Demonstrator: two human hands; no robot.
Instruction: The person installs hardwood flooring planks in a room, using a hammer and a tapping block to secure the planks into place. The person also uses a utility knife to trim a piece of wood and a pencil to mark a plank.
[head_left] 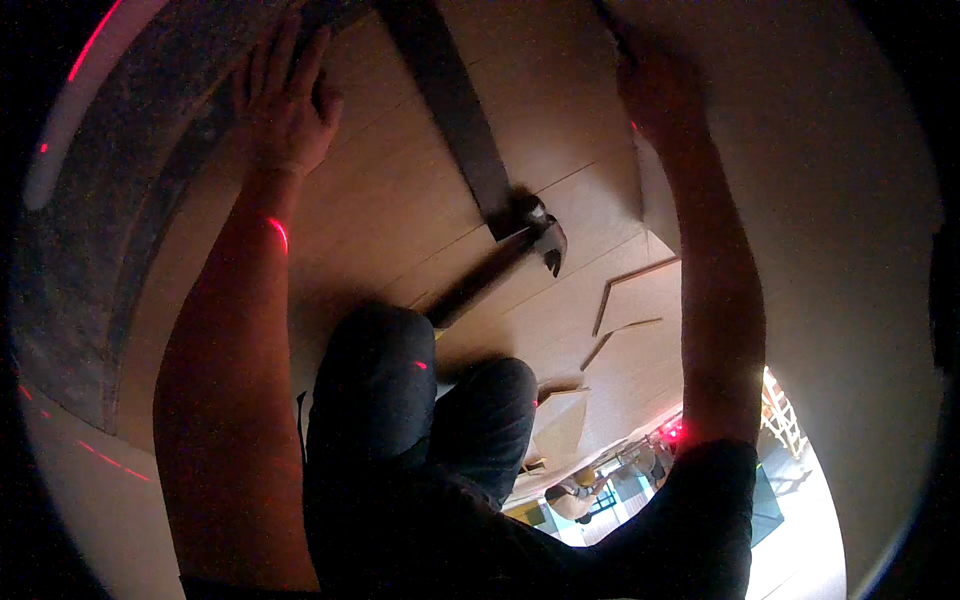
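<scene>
"Wooden boards flanked a dark strip; what threatened there?"

"The hammer lay at its near end, by the knees: a shifting leg might have knocked it."

"And the hands?"

"The left hand seemed to rest on the boards, fingers extended, grasping nothing; leaning hard could have made it slip. Whether the right hand held anything, I couldn't tell."
</scene>
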